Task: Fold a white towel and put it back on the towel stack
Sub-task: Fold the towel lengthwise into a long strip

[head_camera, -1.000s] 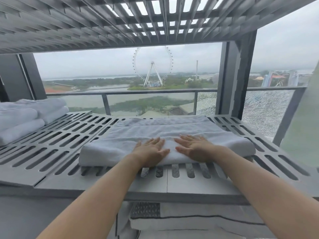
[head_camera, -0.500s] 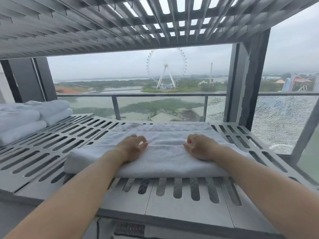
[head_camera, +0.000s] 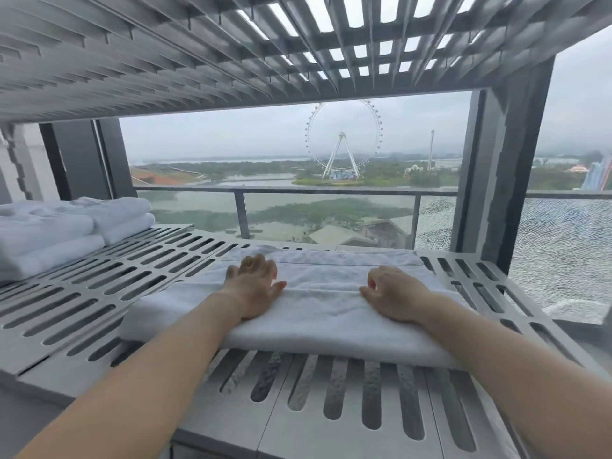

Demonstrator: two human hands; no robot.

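A white towel [head_camera: 318, 309], folded into a long thick band, lies across the slotted grey shelf [head_camera: 99, 293] in front of me. My left hand [head_camera: 253, 286] rests palm down on its left half with the fingers spread. On the right half, my right hand [head_camera: 392, 296] presses down with the fingers curled onto the cloth. Neither hand lifts the towel. The towel stack [head_camera: 49, 233], several folded white towels, stands on the same shelf at the far left.
Another slotted shelf [head_camera: 231, 54] hangs low overhead. A thick upright post [head_camera: 496, 180] closes the right side. Beyond the shelf are a glass balcony railing [head_camera: 298, 193] and a ferris wheel. Bare slotted shelf lies between the towel and the stack.
Both hands have slid apart along the towel, from its middle toward its ends. The right fingers have curled. The camera has moved closer and lower.
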